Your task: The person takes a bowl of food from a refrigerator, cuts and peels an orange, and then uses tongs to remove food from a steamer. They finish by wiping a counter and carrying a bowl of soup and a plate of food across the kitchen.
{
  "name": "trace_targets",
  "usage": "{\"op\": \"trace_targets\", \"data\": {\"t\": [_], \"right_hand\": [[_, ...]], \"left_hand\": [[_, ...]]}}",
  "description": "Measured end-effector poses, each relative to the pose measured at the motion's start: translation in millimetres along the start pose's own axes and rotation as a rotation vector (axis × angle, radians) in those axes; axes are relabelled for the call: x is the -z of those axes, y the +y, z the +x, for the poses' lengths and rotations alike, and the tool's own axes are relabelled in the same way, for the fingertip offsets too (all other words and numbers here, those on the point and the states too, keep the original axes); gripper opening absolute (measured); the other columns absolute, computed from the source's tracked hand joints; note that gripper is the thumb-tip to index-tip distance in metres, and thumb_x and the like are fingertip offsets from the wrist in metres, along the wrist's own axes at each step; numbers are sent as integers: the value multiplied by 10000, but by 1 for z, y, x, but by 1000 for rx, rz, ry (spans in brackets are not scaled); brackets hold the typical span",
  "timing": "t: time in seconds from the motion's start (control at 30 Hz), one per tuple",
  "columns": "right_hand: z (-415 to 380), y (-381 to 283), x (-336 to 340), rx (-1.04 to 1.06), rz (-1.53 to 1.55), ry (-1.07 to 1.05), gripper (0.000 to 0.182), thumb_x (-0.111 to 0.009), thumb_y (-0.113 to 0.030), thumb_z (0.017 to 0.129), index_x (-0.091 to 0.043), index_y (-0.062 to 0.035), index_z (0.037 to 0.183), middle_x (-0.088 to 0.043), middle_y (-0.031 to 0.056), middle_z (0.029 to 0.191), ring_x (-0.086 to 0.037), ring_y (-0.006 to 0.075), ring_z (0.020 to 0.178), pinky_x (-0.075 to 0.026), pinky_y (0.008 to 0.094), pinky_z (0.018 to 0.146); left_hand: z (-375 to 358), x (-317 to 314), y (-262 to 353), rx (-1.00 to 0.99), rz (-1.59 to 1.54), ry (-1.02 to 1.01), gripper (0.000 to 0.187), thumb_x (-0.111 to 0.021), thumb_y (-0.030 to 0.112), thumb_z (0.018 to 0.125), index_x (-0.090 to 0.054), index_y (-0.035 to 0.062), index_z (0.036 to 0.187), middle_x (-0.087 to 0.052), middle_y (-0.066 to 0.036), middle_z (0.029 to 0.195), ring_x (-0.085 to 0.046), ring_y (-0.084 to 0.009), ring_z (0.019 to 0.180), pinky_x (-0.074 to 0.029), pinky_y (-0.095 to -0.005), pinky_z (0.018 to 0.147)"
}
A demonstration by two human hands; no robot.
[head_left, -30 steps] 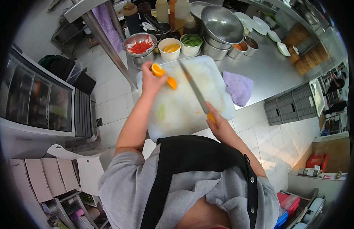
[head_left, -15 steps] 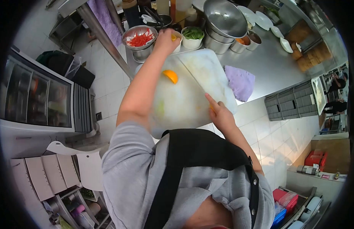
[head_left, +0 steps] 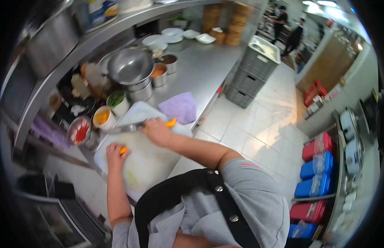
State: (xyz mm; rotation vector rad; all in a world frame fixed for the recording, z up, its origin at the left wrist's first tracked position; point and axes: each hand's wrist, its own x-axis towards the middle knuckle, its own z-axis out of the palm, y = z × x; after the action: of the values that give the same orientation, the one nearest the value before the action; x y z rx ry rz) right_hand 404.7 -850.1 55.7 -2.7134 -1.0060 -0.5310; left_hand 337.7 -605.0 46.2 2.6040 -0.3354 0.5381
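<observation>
My right hand (head_left: 156, 131) is closed around a knife (head_left: 128, 127), its yellow-orange handle end sticking out behind the fist. The blade points left, over the upper part of the white cutting board (head_left: 138, 182). At the board's left side my left hand (head_left: 115, 156) has its fingers round an orange wedge (head_left: 123, 150), mostly covered by them. Beyond the blade stands a white tub (head_left: 108, 122) with yellow-orange pieces in it. Beside that are a tub of green leaves (head_left: 117, 99) and a metal bowl of red shreds (head_left: 81, 131).
A purple cloth (head_left: 178, 108) lies against the board's right corner. Large metal bowls (head_left: 130, 66) and small metal pots (head_left: 159, 76) stand behind. Overhead runs a metal shelf (head_left: 101, 25). Grey crates (head_left: 252, 74) are stacked right of the counter; two people stand far back.
My left hand has come back from the tub to the board and grasped the orange wedge. My right hand has brought the knife up and left across the board. The view has swung right.
</observation>
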Motion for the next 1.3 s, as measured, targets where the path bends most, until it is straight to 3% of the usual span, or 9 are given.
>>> {"op": "trace_targets", "data": {"t": [0.2,0.27,0.33,0.5,0.73,0.93,1.0,1.17,1.3], "right_hand": [[-22,1,16,-34,76,94,501,-645,-234,754,-546,-175,1242,-533,144,1118,-499,294,1113,-365,534,890],[-30,14,13,-193,51,89,526,-633,-218,768,-513,-167,1278,-525,137,1168,-474,301,1170,-329,558,954],[-31,30,8,-217,-14,92,534,-626,-212,780,-493,-159,1294,-532,125,1173,-476,304,1170,-301,573,989],[-16,51,-8,-138,56,-108,456,-557,-151,831,-503,-149,1284,-540,82,1174,-487,281,1153,-259,603,1023],[28,70,-10,-40,2,7,429,-554,-186,849,-505,-178,1276,-536,66,1176,-482,245,1158,-242,603,1032],[26,116,4,-495,222,345,510,-575,-281,846,-436,-183,1327,-493,82,1270,-445,251,1205,-225,601,1035],[-20,140,-34,-511,120,80,484,-531,-322,861,-459,-170,1315,-487,83,1298,-431,266,1221,-219,604,1040],[-21,153,-24,-340,55,61,444,-500,-344,879,-528,-123,1262,-465,117,1345,-406,305,1258,-241,607,1026],[6,125,0,-398,-2,-232,424,-540,-267,863,-530,-118,1260,-486,129,1321,-428,298,1238,-259,604,1016]], "left_hand": [[-7,-11,-18,3,-47,263,291,-803,145,658,-619,35,855,-553,-106,895,-538,-266,849,-466,-366,750],[-8,-11,-22,210,-322,340,219,-763,165,755,-611,54,867,-562,-69,867,-552,-205,758,-474,-325,670],[-10,-1,-10,693,-898,244,210,-680,276,859,-596,96,927,-567,-30,849,-553,-155,717,-483,-296,637],[-34,19,36,979,-1475,113,323,-534,389,936,-530,87,1050,-571,-39,826,-592,-162,714,-533,-340,611],[-59,33,100,1065,-1294,29,212,-594,266,908,-516,95,1006,-572,-40,849,-616,-180,698,-532,-321,534],[-64,24,131,896,-865,23,199,-656,115,830,-543,70,988,-560,-44,839,-585,-149,671,-491,-266,513],[-67,17,135,841,-707,23,223,-675,110,814,-549,53,989,-552,-58,869,-577,-146,675,-488,-263,510],[-58,10,145,881,-653,52,284,-694,121,798,-523,20,1001,-507,-97,980,-575,-148,739,-493,-272,504],[-60,15,141,825,-590,104,299,-702,122,789,-530,21,1012,-529,-116,989,-591,-195,768,-510,-294,583]]}}
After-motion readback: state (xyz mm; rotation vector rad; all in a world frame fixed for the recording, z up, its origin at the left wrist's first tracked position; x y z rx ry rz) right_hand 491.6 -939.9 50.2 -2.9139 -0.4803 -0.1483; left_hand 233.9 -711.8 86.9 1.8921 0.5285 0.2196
